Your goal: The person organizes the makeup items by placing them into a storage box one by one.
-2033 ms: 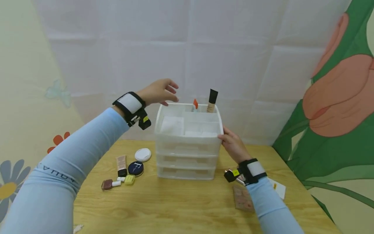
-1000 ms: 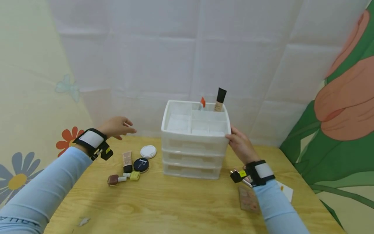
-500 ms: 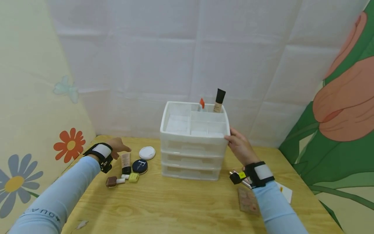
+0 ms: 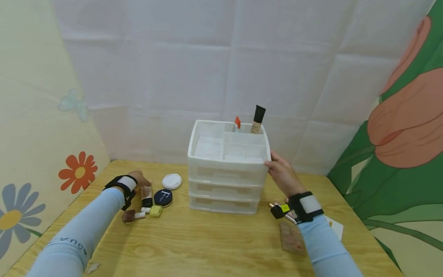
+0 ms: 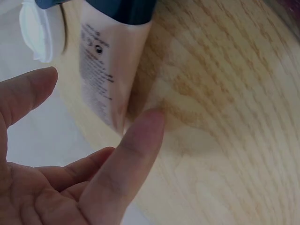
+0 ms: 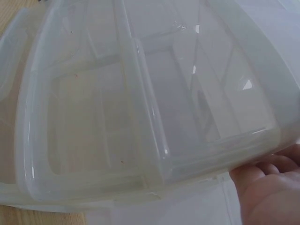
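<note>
My left hand (image 4: 139, 179) is at the far left of the table, just over the end of a beige foundation tube (image 4: 146, 194) with a black cap. In the left wrist view, thumb and fingers are spread on either side of the tube (image 5: 108, 70), with a gap to the thumb; whether a finger touches it I cannot tell. With my right hand (image 4: 284, 175) I grip the upper right corner of a white plastic drawer organizer (image 4: 225, 173). Its drawers are closed. Another foundation tube (image 4: 258, 119) and an orange-tipped item (image 4: 237, 122) stand in its top back compartments.
Beside the left tube lie a navy compact (image 4: 163, 197), a white round case (image 4: 172, 181), a yellow bottle (image 4: 156, 211) and a dark red nail polish bottle (image 4: 129, 216). Near my right forearm lie a makeup palette (image 4: 291, 238) and a white card (image 4: 337, 229).
My left hand has moved from above the organizer's top left, down and left, to the foundation tube on the table. The right hand has kept its grip on the organizer's corner.
</note>
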A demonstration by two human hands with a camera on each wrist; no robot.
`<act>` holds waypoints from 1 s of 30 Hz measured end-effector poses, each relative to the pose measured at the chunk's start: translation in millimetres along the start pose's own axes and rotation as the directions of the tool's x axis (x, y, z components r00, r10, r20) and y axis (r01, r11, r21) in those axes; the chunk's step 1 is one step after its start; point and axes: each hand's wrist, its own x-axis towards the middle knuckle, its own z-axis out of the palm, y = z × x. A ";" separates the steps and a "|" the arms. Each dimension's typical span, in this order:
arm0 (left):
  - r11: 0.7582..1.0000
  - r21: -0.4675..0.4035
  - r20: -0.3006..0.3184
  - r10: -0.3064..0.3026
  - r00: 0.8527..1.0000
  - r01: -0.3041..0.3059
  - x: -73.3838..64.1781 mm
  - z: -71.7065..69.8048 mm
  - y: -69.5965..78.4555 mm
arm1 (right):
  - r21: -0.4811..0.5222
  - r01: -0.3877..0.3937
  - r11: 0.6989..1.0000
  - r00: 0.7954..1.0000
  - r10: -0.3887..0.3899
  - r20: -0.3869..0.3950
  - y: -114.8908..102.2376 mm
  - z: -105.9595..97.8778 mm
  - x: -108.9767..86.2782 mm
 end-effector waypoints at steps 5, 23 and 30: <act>0.999 -0.050 0.020 -0.011 1.000 0.012 3.6 4.3 -3.0 | -0.012 -0.012 1.000 1.000 0.012 -0.001 -0.6 0.4 -0.9; 0.995 -0.091 -0.011 -0.052 0.999 0.051 6.5 16.8 4.1 | 0.002 -0.017 1.000 1.000 0.017 -0.019 -1.6 3.6 -1.4; 0.994 -0.098 -0.005 -0.050 0.999 0.049 8.4 16.3 3.6 | -0.004 -0.028 1.000 0.999 0.028 -0.039 -1.9 3.5 -0.3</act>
